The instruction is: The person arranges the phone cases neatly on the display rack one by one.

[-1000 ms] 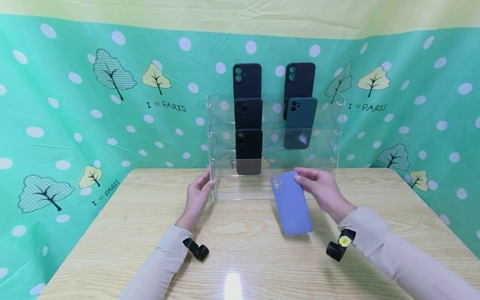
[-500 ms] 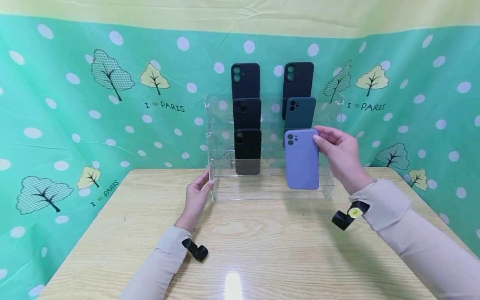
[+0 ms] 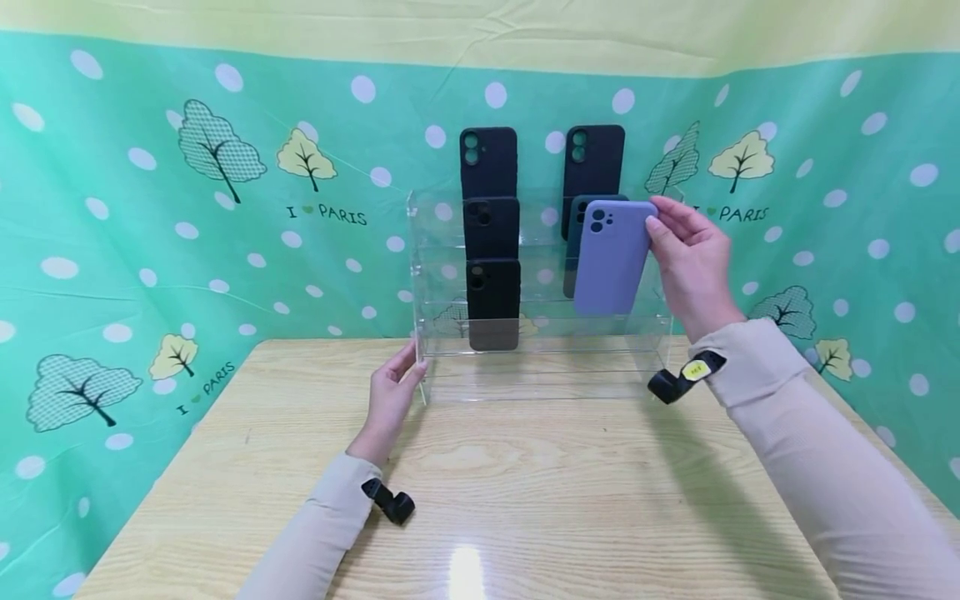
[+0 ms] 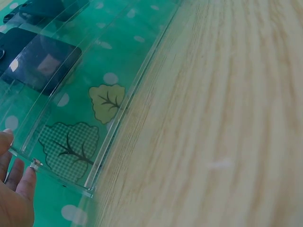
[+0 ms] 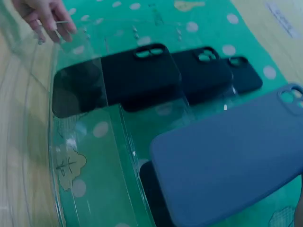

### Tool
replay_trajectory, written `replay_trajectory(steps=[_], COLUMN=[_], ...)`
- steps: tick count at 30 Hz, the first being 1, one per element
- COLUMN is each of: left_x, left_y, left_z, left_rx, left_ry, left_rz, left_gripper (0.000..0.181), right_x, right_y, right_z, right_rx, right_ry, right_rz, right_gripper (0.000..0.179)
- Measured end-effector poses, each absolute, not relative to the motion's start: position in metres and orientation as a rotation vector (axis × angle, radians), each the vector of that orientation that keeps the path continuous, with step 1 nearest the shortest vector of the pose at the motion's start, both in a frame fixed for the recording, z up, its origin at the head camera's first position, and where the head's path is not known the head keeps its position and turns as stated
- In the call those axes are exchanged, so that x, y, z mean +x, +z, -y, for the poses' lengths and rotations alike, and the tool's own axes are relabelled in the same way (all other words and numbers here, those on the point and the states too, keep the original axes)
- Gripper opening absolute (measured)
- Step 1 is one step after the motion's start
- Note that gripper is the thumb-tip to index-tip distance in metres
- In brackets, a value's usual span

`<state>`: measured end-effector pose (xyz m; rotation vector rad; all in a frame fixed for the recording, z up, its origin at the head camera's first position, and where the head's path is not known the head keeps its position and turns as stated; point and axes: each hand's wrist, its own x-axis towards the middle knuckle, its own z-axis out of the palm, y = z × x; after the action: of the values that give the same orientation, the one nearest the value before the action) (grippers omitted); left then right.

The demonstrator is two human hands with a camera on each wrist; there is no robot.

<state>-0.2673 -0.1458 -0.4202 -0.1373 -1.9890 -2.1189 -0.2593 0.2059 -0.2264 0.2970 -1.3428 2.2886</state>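
A lavender phone case hangs in front of the right half of a clear acrylic tiered stand. My right hand pinches it by its upper right corner, thumb on the camera-hole side. The case's lower edge is just above the stand's lowest lip, and it overlaps a teal case behind it. In the right wrist view the held case looks blue and is tilted over the tiers. My left hand grips the stand's left side panel near its foot, with the thumb in front and the fingers behind.
Black phone cases stand in a left column, with top, middle and bottom ones. Another dark case is at the top right. The stand sits on a wooden table before a green patterned curtain.
My right hand has lifted the lavender case from low in front of the stand up and to the right, straightening it to nearly upright. The left hand keeps its grip on the stand.
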Motion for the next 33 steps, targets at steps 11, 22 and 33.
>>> replay_trajectory(steps=[11, 22, 33], left_x=[-0.267, -0.267, -0.267], left_y=[-0.419, -0.419, -0.420], left_z=[0.146, 0.147, 0.147], left_rx=[-0.146, -0.141, -0.157], left_ry=[-2.114, -2.103, -2.101], left_rz=[1.995, 1.993, 1.984], left_gripper=[0.045, 0.045, 0.045], right_x=[-0.284, -0.292, -0.288], right_y=[-0.243, -0.267, -0.277], right_z=[-0.209, -0.208, -0.213], right_rx=[0.222, 0.156, 0.033], right_ry=[2.224, 2.094, 2.044], right_rz=[1.443, 1.731, 1.851], right_gripper=[0.039, 0.035, 0.040])
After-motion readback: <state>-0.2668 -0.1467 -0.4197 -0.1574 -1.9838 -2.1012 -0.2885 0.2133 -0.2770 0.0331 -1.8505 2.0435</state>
